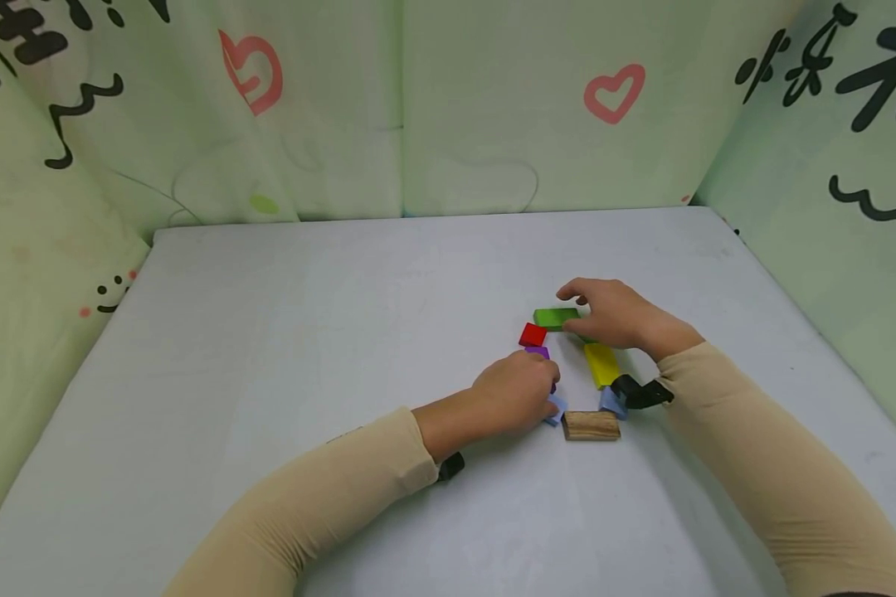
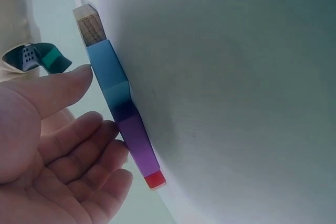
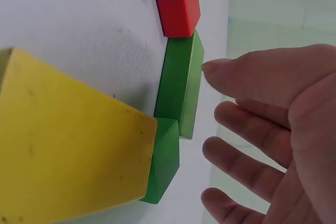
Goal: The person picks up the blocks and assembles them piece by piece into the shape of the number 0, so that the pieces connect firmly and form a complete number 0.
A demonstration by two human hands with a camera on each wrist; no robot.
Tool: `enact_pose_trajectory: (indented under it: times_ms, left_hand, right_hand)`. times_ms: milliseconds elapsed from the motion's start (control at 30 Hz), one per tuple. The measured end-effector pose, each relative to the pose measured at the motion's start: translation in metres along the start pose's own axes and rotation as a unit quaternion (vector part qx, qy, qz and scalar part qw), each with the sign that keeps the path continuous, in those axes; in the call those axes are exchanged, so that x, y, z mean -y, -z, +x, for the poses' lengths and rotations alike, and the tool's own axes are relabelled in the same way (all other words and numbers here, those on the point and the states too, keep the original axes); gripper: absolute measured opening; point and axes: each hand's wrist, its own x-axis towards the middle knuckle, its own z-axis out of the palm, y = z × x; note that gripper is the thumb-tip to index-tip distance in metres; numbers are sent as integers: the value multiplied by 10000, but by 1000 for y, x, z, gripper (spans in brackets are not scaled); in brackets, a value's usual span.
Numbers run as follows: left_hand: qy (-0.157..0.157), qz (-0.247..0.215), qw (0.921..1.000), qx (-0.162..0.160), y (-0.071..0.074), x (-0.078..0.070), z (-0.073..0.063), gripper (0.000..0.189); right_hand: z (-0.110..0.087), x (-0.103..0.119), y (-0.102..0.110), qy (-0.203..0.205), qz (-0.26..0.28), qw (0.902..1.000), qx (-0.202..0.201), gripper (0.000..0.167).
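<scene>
Several coloured blocks make a ring on the white table. My left hand (image 1: 513, 394) lies along the ring's left side, with loosely bent fingers and thumb tip right at the light blue block (image 2: 107, 66). Its fingertips are close beside the purple block (image 2: 137, 140); a red block (image 2: 155, 180) adjoins that one. At the far side, my right hand (image 1: 614, 315) hovers with fingers spread around nothing. Its thumb tip is right by the long green block (image 3: 178, 85). A smaller green wedge (image 3: 165, 161) stands between that block and the yellow block (image 3: 79, 145).
The ring's near end is a wood-grain block (image 1: 591, 426), with a second light blue block (image 1: 612, 403) at its right. Black wrist straps (image 1: 642, 392) hang close to the blocks. Printed curtains (image 1: 463, 108) enclose the table (image 1: 328, 307) at the back and sides.
</scene>
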Motion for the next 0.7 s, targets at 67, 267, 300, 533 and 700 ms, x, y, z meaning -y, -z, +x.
enact_pose_trajectory:
  times_ms: [67, 267, 300, 533, 700]
  left_hand:
    - [-2, -22, 10000, -5, 0, 0, 0, 42]
    - [42, -100, 9999, 10, 0, 0, 0, 42]
    - [54, -117, 9999, 9, 0, 0, 0, 42]
    - [132, -303, 9995, 2, 1, 1, 0, 43]
    - [172, -567, 9982, -110, 0, 4, -5, 46]
  right_hand:
    - [-3, -1, 1, 48, 22, 10000, -31, 46]
    - [-13, -4, 2, 79, 83, 9997, -232, 46]
    - [-14, -4, 2, 78, 99, 9995, -281, 45]
    - [-26, -3, 2, 123, 30, 9984, -545, 44]
    - [-38, 0, 1, 171, -16, 9977, -651, 42]
